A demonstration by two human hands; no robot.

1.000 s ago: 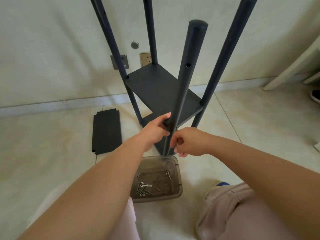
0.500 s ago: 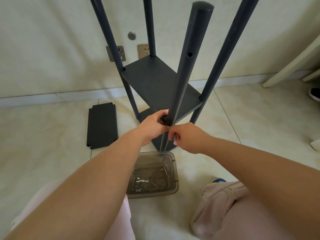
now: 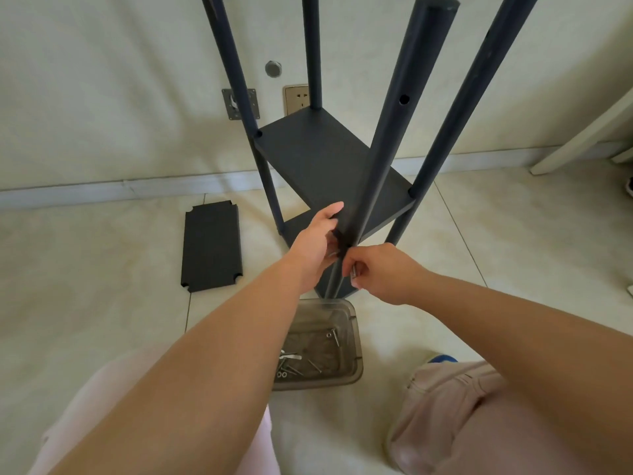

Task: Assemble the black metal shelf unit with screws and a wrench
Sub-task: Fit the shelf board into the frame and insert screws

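The black shelf unit stands on the floor with several upright posts and a mounted shelf panel (image 3: pixel 329 159). The nearest post (image 3: pixel 394 108) leans toward me. My left hand (image 3: pixel 317 241) reaches behind this post at the shelf's near corner, its fingers on a small black part there. My right hand (image 3: pixel 380 270) is on the post's near side, pinching a small metal screw (image 3: pixel 353 271) against it. A loose black shelf panel (image 3: pixel 211 245) lies flat on the floor at the left.
A clear brown plastic tub (image 3: pixel 354 341) with several screws, washers and a small wrench sits on the floor just below my hands. My knees frame it. A wall with a socket (image 3: pixel 297 99) is behind the unit. White furniture legs (image 3: pixel 582 132) stand at the right.
My right hand has slid slightly down and in against the post, and a screw now shows in its fingers. The left hand stays behind the post. The camera has tilted down slightly.
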